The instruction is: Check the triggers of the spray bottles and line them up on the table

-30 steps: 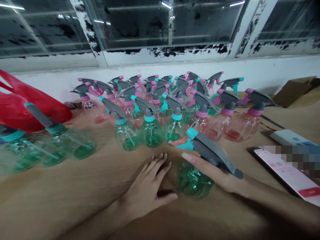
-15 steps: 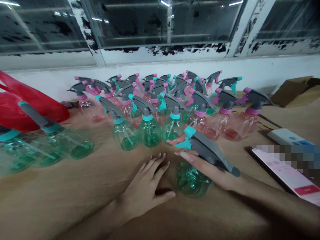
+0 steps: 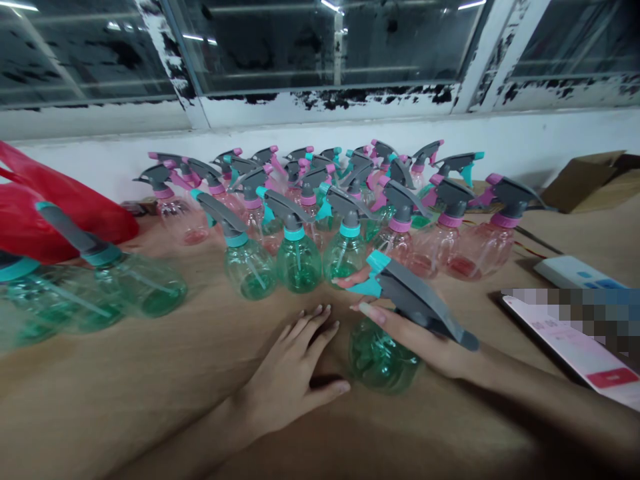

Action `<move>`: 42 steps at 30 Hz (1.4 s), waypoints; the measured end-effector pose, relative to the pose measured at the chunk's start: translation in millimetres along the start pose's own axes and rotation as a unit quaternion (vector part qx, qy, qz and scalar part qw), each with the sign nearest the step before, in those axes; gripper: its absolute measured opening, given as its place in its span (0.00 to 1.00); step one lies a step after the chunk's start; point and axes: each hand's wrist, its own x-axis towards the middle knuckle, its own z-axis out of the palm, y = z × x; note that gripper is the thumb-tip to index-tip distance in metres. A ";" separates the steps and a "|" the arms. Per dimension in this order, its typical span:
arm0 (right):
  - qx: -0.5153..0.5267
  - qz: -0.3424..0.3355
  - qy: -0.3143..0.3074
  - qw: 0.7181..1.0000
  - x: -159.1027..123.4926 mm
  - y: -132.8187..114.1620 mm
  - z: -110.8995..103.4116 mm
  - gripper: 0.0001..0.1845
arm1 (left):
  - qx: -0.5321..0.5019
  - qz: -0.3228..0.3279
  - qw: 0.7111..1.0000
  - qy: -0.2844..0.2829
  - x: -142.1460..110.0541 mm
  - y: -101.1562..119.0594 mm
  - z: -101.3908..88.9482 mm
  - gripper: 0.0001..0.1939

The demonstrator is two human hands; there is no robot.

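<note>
A green spray bottle [image 3: 384, 357] with a grey and turquoise trigger head stands close to me, right of the middle. My right hand [image 3: 420, 337] is wrapped round its neck under the head, and some fingers are hidden behind it. To its left, my left hand [image 3: 295, 370] lies flat on the wooden table [image 3: 190, 393], fingers stretched out, holding nothing. Just beyond the hands stand more green spray bottles, among them one with a turquoise collar [image 3: 299, 267]. Pink spray bottles [image 3: 480, 250] stand to their right and behind.
More green spray bottles [image 3: 143, 287] are at the left, by a red plastic bag [image 3: 60, 213]. At the right lie a phone [image 3: 575, 347], a white device [image 3: 575, 270] and an open cardboard box [image 3: 593, 180]. Behind the bottles is a white wall [image 3: 110, 153] below windows.
</note>
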 end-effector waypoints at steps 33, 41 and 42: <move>-0.012 -0.046 0.052 0.998 2.0 -5.8 -2.4 0.13 | 0.042 0.003 0.999 -0.010 -0.2 0.9 -0.6 0.37; -0.005 -0.070 0.056 0.996 -1.2 -5.3 0.1 0.12 | 0.038 0.000 0.999 -0.018 -0.2 1.2 -0.9 0.37; -0.004 -0.069 0.055 0.996 -1.0 -5.1 0.0 0.12 | 0.038 -0.001 0.999 -0.019 0.0 1.3 -1.2 0.37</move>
